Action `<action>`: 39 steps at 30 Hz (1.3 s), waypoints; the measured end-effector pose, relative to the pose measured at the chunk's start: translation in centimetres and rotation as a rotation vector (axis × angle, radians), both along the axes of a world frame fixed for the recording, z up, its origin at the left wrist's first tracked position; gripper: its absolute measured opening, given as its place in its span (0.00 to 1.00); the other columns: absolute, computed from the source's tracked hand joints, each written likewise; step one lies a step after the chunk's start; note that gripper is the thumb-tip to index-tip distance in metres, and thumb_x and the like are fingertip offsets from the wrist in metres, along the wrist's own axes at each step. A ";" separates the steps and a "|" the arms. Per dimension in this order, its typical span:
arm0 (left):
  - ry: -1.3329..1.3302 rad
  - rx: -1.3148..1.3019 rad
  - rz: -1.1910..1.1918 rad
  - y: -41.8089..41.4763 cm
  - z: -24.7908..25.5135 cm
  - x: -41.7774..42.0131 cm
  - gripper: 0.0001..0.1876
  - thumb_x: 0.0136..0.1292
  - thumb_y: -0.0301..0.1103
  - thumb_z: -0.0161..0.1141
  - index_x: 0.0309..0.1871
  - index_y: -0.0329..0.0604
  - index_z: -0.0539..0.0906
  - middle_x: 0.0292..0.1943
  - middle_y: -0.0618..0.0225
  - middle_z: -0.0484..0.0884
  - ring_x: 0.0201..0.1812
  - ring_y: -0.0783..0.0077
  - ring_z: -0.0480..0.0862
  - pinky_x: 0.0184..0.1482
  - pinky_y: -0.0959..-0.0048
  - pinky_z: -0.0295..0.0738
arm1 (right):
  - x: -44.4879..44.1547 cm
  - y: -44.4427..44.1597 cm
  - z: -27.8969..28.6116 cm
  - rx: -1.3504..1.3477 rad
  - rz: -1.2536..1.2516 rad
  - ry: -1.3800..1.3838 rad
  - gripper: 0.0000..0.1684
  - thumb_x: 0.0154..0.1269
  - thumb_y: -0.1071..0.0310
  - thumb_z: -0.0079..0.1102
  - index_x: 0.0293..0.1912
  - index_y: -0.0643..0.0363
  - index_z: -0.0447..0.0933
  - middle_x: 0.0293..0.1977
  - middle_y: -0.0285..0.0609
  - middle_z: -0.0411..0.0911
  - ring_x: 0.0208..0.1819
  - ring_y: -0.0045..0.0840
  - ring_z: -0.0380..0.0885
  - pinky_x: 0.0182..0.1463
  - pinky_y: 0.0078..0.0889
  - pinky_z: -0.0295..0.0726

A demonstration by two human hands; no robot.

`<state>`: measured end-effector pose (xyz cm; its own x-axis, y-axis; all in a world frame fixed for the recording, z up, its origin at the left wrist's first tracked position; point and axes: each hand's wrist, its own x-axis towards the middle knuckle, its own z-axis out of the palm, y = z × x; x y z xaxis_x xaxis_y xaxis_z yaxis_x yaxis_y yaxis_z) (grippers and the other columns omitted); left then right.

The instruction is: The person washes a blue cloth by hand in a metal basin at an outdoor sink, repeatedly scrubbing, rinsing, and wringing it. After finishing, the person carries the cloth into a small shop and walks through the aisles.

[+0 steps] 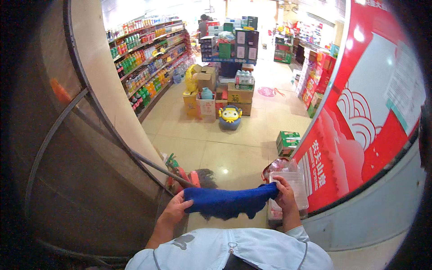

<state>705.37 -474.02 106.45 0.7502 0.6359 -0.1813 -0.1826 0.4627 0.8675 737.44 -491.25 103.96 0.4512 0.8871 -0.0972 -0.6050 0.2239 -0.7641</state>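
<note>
A dark blue cloth (231,201) is stretched sideways between my two hands, in front of my light blue zipped jacket (216,244). My left hand (176,206) pinches its left end between thumb and fingers. At the other end, my right hand (284,193) grips a bunched corner. The cloth's lower edge hangs uneven. Just behind the right hand is a clear plastic box (294,192). Beyond the left hand a broom with dark bristles (206,178) lies low near the floor, beside red and green things that I cannot make out fully.
Drink shelves (148,57) line the left. Stacked cartons (240,96) and a blue and yellow owl-faced tub (230,118) stand ahead. A green carton (288,143) is on the floor, right. A red printed panel (341,148) borders the right side. A person (203,26) stands far back.
</note>
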 end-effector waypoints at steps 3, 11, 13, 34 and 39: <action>0.146 0.118 -0.046 3.1 -3.8 2.5 0.19 0.54 0.24 0.56 0.52 0.35 0.69 0.45 0.66 0.76 0.45 0.73 0.76 0.51 0.72 0.69 | 5.4 2.6 -8.6 -0.272 -0.023 -0.365 0.13 0.58 0.72 0.49 0.45 0.62 0.71 0.34 0.40 0.75 0.35 0.20 0.73 0.42 0.20 0.71; 0.272 0.187 -0.041 13.5 -7.3 7.9 0.25 0.52 0.24 0.59 0.54 0.33 0.64 0.46 0.61 0.74 0.47 0.70 0.74 0.51 0.72 0.69 | 13.0 12.9 -10.4 -0.234 -0.065 -0.508 0.11 0.58 0.74 0.49 0.42 0.61 0.72 0.32 0.37 0.74 0.30 0.18 0.73 0.34 0.19 0.74; 0.244 0.162 -0.036 15.9 -6.4 9.4 0.26 0.52 0.26 0.61 0.54 0.32 0.63 0.46 0.60 0.74 0.48 0.69 0.74 0.51 0.73 0.68 | 13.0 16.0 -6.3 -0.233 -0.042 -0.381 0.11 0.59 0.73 0.48 0.43 0.62 0.71 0.28 0.36 0.73 0.27 0.16 0.72 0.31 0.16 0.72; 0.521 0.245 0.088 48.5 -10.1 28.1 0.29 0.51 0.31 0.63 0.55 0.43 0.61 0.37 0.60 0.77 0.38 0.73 0.76 0.40 0.74 0.72 | 35.4 53.0 -5.8 -0.316 0.109 -0.689 0.14 0.57 0.76 0.50 0.45 0.62 0.71 0.32 0.34 0.72 0.33 0.14 0.69 0.36 0.16 0.69; -0.213 -0.054 0.257 55.9 -7.4 29.2 0.38 0.51 0.28 0.61 0.63 0.51 0.52 0.41 0.66 0.74 0.42 0.70 0.76 0.45 0.69 0.71 | 38.1 67.6 -3.0 -0.133 0.213 -0.728 0.13 0.59 0.74 0.48 0.46 0.58 0.71 0.31 0.30 0.71 0.29 0.11 0.68 0.32 0.12 0.68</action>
<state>734.58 -418.13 99.09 0.5909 0.8031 -0.0763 -0.4737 0.4220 0.7730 775.55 -423.68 100.99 0.2627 0.9638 0.0465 0.0408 0.0371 -0.9985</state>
